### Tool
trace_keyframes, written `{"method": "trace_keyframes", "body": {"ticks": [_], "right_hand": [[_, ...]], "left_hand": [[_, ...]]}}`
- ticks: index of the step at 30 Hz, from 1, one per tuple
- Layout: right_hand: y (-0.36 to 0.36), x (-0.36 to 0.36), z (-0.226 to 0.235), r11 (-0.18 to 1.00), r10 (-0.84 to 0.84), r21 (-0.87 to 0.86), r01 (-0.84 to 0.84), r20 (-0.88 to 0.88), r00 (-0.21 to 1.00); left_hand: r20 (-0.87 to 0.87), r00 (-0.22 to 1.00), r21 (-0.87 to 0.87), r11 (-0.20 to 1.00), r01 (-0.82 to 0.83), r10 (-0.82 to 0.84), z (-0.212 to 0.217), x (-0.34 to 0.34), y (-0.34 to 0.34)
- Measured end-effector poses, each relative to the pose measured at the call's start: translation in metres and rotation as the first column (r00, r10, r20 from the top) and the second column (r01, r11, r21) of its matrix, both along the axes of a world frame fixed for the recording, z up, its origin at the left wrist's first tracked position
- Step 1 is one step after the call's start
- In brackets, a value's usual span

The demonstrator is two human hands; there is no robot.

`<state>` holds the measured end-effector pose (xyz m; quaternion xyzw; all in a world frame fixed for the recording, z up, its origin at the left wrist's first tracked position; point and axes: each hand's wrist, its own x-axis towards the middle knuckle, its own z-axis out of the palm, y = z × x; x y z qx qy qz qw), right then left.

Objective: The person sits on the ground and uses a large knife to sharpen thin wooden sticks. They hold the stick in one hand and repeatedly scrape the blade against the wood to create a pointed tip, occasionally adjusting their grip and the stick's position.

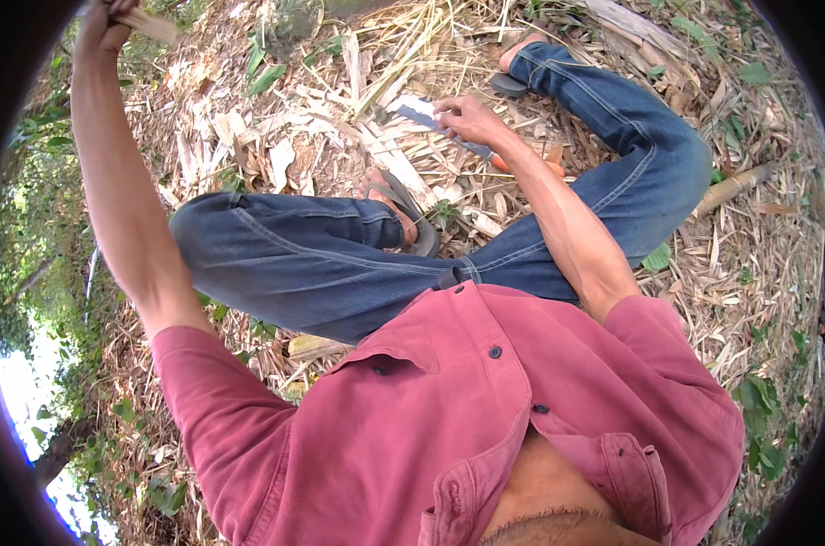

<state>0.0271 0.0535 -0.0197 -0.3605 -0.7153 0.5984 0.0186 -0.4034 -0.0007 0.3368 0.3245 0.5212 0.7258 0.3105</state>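
1. Head view: left hand (103, 23) at eleven o'clock, fist clamped round a pale bamboo strip (153, 25).
2. Right hand (467, 118) at one o'clock, fingers curled on a knife (431, 116) over dry bamboo litter (249, 136).

- The left hand (103, 23) sits at the top rim, its fingers partly cut off; the pale strip (149, 25) it grips runs out of sight behind it.
- The blade (426, 116) under the right hand (467, 118) is half covered by the fingers; its handle is hidden.
- The far foot (520, 47) is mostly behind the jeans (613, 118).
- The ground litter blurs toward the rim.
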Motion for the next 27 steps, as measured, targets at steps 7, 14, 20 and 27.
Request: {"method": "trace_keyframes", "body": {"ticks": [7,14,20,27], "right_hand": [[-0.009,-0.005,-0.013,0.993,0.098,0.064,-0.099,0.029,0.995],[-0.028,0.008,-0.022,0.952,0.135,0.227,-0.203,0.284,0.949],[-0.029,0.006,-0.022,0.941,-0.041,0.33,-0.079,0.342,0.939],[-0.02,0.004,-0.025,0.969,-0.095,0.246,0.008,0.347,0.933]], "left_hand": [[0.015,0.994,-0.574,0.815,-0.078,0.105,-0.168,0.033,-0.061],[0.216,0.905,-0.788,0.613,-0.06,0.367,-0.408,0.081,-0.143],[-0.073,0.94,-0.974,0.179,-0.14,0.334,-0.529,0.078,-0.19],[-0.281,0.929,-0.893,0.288,-0.345,0.243,-0.569,0.099,-0.181]]}}
